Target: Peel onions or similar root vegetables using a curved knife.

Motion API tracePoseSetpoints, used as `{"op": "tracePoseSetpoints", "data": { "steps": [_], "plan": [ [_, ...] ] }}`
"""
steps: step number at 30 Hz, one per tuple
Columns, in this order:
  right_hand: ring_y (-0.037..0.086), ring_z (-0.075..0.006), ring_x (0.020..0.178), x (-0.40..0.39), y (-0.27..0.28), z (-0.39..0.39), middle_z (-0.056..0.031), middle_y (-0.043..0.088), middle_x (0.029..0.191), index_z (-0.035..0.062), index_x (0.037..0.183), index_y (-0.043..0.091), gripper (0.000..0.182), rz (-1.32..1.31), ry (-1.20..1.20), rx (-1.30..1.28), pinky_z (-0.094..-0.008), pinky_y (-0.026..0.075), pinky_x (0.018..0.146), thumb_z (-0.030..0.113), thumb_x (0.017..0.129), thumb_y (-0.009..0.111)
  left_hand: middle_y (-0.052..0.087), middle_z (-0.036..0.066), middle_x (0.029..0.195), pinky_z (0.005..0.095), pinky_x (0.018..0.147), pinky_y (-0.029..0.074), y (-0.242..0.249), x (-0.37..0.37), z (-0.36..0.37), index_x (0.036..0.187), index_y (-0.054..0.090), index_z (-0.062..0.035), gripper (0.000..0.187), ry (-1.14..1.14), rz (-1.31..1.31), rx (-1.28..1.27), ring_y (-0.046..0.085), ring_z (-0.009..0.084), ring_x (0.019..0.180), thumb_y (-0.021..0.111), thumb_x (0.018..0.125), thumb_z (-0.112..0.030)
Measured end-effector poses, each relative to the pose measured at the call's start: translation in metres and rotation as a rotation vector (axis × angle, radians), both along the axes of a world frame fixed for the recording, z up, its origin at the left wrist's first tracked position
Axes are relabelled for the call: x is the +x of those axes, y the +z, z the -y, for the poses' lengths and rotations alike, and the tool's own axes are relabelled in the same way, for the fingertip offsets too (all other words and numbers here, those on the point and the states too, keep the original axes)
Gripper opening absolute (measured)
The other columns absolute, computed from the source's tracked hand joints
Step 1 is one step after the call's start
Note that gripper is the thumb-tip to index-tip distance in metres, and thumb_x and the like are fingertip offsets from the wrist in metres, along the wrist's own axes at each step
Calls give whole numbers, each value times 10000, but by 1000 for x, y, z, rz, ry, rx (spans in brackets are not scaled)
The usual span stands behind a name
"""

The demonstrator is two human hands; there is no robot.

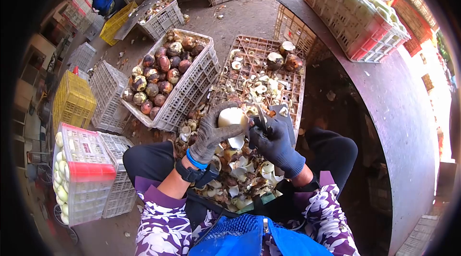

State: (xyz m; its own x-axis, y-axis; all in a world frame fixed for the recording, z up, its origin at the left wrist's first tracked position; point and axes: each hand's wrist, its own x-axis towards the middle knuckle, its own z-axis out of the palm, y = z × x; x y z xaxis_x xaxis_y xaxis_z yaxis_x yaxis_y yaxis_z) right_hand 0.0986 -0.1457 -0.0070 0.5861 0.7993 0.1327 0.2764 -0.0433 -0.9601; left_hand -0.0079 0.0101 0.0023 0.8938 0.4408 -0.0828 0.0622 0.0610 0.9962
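My left hand (211, 133), in a grey glove, grips a round white peeled fruit (230, 116) held up in front of me. My right hand (274, 144), in a dark blue glove, holds a knife (260, 110) whose blade rests against the right side of that fruit. Under both hands lies a heap of white and brown peelings (237, 169) between my knees. A white crate (192, 90) of unpeeled brown and purple fruits (156, 76) sits tilted to the left of my hands.
An upturned brown crate (288, 85) with peel scraps and three cut fruits lies ahead. A red-rimmed crate (86, 179) of peeled white fruits stands at lower left; another (355, 20) rests on the grey curved counter (408, 112) at right. Yellow and white crates stand beyond.
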Motion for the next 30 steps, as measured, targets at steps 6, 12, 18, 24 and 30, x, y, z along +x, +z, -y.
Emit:
{"op": "tracePoseSetpoints", "data": {
  "steps": [6, 12, 18, 24, 30],
  "plan": [
    [528, -47, 615, -8, 19, 6, 15, 602, 705, 15, 940, 642, 125, -195, -1, 152, -235, 457, 563, 118, 886, 596, 592, 74, 1056, 317, 908, 460, 5, -2, -5, 1207, 557, -11, 651, -25, 27, -104, 571, 177, 991, 744, 619, -219],
    [570, -67, 594, -9, 19, 11, -19, 627, 725, 21, 937, 649, 149, -606, -30, 139, -227, 468, 516, 157, 894, 605, 601, 91, 1076, 329, 924, 458, 0, -3, -10, 1200, 552, 14, 693, -64, 33, -278, 580, 202, 1008, 746, 583, -235],
    [594, -119, 523, -2, 19, 14, -51, 637, 729, -6, 914, 615, 199, -677, 30, 110, -245, 473, 457, 190, 888, 591, 607, 102, 1071, 334, 920, 470, 7, -4, -10, 1199, 547, 10, 671, -77, 76, -375, 588, 207, 1010, 746, 606, -233],
    [539, -126, 435, 21, 24, 29, -87, 616, 659, -16, 801, 603, 181, -808, -235, 251, -240, 441, 413, 143, 863, 542, 592, 167, 1128, 424, 847, 550, 10, -14, -37, 1257, 476, 22, 691, -25, 260, -593, 609, 281, 1025, 720, 686, -282],
    [527, -95, 449, 16, 41, 27, -38, 619, 644, -4, 823, 645, 201, -636, -172, -24, -224, 396, 403, 165, 906, 575, 536, 182, 1236, 540, 970, 466, -1, -19, -51, 1298, 438, 1, 645, 100, 384, -744, 530, 318, 1162, 719, 773, -247]
  ]
}}
